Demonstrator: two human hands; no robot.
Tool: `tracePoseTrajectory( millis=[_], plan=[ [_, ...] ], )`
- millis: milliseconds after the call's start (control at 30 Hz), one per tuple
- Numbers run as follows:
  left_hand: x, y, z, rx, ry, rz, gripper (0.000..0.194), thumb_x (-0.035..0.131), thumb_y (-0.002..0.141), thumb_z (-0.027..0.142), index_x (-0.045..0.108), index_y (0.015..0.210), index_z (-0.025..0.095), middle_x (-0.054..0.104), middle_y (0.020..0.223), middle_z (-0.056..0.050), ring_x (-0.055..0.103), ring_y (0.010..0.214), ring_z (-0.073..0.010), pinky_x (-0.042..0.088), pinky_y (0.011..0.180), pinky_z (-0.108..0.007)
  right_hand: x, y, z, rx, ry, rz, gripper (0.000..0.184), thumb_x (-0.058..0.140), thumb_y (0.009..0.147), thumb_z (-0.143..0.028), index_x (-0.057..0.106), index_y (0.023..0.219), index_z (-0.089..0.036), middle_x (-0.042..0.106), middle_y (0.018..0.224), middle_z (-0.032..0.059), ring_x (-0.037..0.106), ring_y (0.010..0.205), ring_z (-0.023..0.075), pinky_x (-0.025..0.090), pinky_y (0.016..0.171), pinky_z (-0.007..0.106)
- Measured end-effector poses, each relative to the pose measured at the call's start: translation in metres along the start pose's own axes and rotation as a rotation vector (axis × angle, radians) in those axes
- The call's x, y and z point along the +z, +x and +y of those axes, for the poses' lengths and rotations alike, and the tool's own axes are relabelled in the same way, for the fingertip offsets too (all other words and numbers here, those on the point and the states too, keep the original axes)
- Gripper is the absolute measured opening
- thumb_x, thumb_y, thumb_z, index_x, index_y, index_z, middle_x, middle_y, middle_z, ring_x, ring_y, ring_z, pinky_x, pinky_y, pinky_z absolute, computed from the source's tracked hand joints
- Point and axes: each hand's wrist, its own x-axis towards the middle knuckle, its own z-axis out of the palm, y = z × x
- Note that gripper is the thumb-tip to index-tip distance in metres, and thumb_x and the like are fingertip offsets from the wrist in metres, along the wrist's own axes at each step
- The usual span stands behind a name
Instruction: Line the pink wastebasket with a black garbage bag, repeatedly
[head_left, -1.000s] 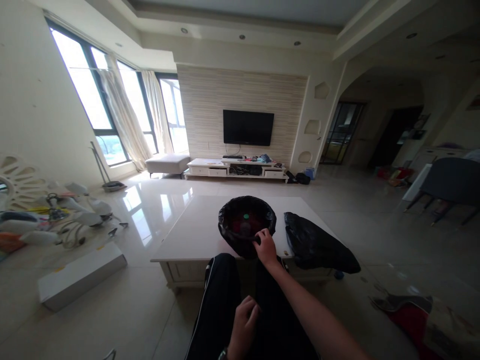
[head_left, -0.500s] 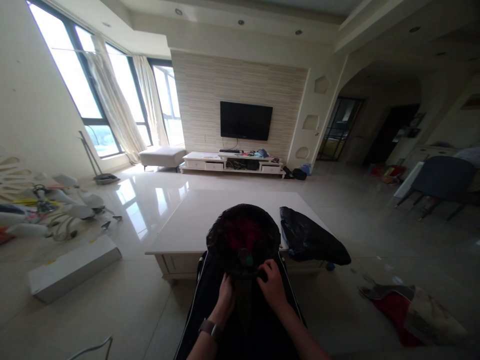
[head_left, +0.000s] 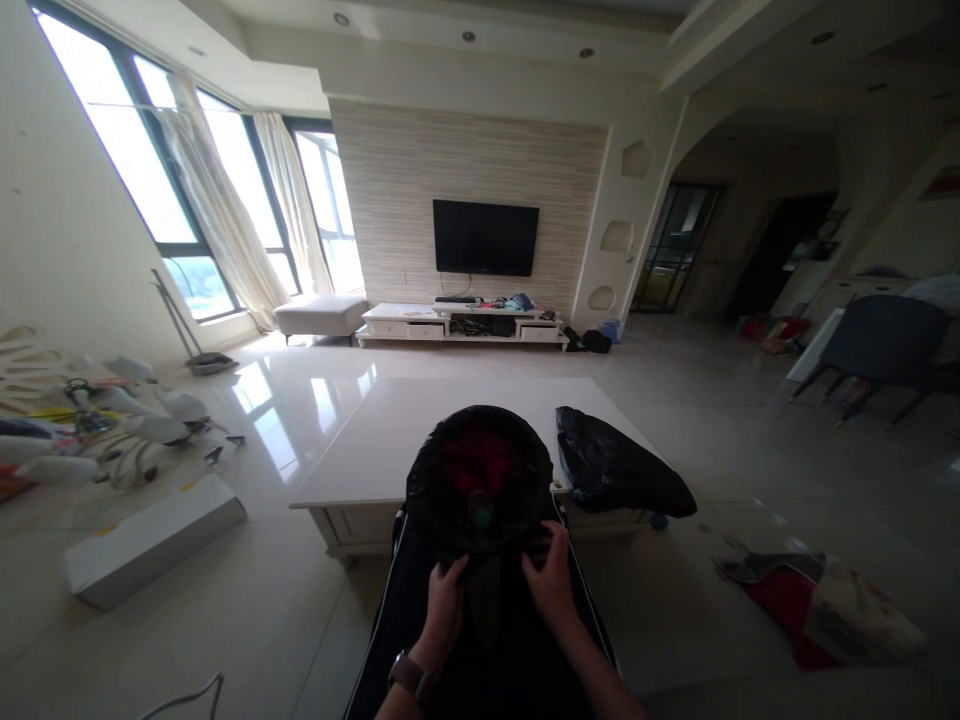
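A round bin [head_left: 480, 410] lined with a black plastic bag [head_left: 424, 500] stands between my knees, its mouth facing up. Dark red stuff [head_left: 480, 460] and a small green item [head_left: 481, 512] lie inside. At the near left of the rim, my left hand [head_left: 444, 605] pinches the bag's edge between thumb and fingers; a watch sits on that wrist. My right hand [head_left: 551, 580] holds the near right edge, thumb below and fingers curled over the dark plastic. Shadow hides the exact fingertip contact.
Ahead is a white coffee table [head_left: 360, 440] with another black plastic bag [head_left: 619, 465] on its right side. A long white box [head_left: 157, 545] lies on the floor at left. A red and beige cloth bundle [head_left: 821, 610] lies at right. A TV stand [head_left: 405, 328] lines the far wall.
My left hand has shifted left along the rim, its thumb now showing on top. The right hand's thumb and fingers are spread a little wider. The view has turned slightly.
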Motion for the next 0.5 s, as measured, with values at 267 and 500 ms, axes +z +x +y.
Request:
tracePoseTrajectory(
  millis=[267, 500],
  plan=[
    [-0.026, -0.038, 0.011, -0.251, -0.202, -0.398, 0.030, 0.087, 0.077, 0.027, 0.080, 0.105, 0.017, 0.080, 0.119, -0.010, 0.071, 0.112, -0.0271, 0.051, 0.105, -0.039, 0.007, -0.013, -0.018, 0.759, 0.753, -0.323, 0.040, 0.085, 0.071, -0.033, 0.066, 0.104, -0.020, 0.079, 0.098, 0.0069, 0.075, 0.092, 0.0258, 0.056, 0.086, 0.040],
    [-0.023, -0.042, 0.010, -0.264, -0.143, -0.491, 0.026, 0.086, 0.080, 0.022, 0.081, 0.104, 0.017, 0.081, 0.115, -0.010, 0.074, 0.106, -0.0249, 0.053, 0.100, -0.037, 0.003, -0.020, -0.031, 0.937, 1.231, -0.399, 0.018, 0.081, 0.081, -0.022, 0.077, 0.096, -0.013, 0.083, 0.098, 0.0072, 0.076, 0.092, 0.0189, 0.058, 0.089, 0.031]
  ],
)
